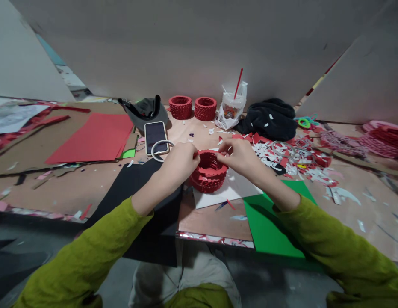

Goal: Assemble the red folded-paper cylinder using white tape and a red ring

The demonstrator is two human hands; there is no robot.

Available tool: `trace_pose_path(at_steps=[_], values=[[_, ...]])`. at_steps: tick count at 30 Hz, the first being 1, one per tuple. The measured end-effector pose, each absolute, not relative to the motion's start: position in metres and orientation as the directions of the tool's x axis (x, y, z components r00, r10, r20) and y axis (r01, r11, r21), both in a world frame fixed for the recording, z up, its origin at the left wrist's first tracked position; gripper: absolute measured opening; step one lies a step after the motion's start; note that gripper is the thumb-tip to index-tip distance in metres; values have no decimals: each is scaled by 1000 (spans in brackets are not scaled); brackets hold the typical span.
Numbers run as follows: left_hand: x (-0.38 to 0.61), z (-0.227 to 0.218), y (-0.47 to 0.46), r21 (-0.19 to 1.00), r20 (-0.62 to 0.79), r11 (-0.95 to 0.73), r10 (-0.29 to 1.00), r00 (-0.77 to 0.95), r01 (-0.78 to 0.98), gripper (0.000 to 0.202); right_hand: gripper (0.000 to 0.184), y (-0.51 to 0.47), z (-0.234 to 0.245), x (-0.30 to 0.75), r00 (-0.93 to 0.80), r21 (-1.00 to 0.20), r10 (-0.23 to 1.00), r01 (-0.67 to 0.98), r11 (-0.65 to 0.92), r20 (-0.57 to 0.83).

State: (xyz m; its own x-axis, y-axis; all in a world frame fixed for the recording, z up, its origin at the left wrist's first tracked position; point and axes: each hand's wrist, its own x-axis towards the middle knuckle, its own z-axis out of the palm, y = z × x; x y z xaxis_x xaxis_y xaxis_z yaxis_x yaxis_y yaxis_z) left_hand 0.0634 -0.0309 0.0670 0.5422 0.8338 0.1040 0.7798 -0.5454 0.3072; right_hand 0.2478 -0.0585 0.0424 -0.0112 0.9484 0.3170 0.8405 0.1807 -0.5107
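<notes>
A red ring built of folded paper pieces stands on a white sheet in the middle of the table. My left hand is closed on the ring's left rim. My right hand pinches its right rim, fingers pressed together. Both arms wear olive-green sleeves. What the fingertips hold besides the rim is too small to tell.
Two finished red paper rings stand at the back beside a plastic bag with a straw. A phone, grey cap, red sheets, black sheet, green sheet, black cloth and paper scraps lie around.
</notes>
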Motion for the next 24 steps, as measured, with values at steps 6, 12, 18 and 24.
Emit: trace_pose_path(at_steps=[6,12,18,24], values=[[63,68,-30,321,89,-547,830,551,773,27,7,-58,43,248,-22,-515,947,835,193,319],[67,68,-30,276,89,-532,844,530,801,20,6,-61,49,244,-25,-518,954,835,184,298],[72,65,-31,188,80,-529,848,523,828,23,6,-62,50,243,-40,-479,955,859,183,293],[72,62,-31,135,94,-560,829,552,818,27,3,-62,51,242,-40,-450,959,877,168,279]])
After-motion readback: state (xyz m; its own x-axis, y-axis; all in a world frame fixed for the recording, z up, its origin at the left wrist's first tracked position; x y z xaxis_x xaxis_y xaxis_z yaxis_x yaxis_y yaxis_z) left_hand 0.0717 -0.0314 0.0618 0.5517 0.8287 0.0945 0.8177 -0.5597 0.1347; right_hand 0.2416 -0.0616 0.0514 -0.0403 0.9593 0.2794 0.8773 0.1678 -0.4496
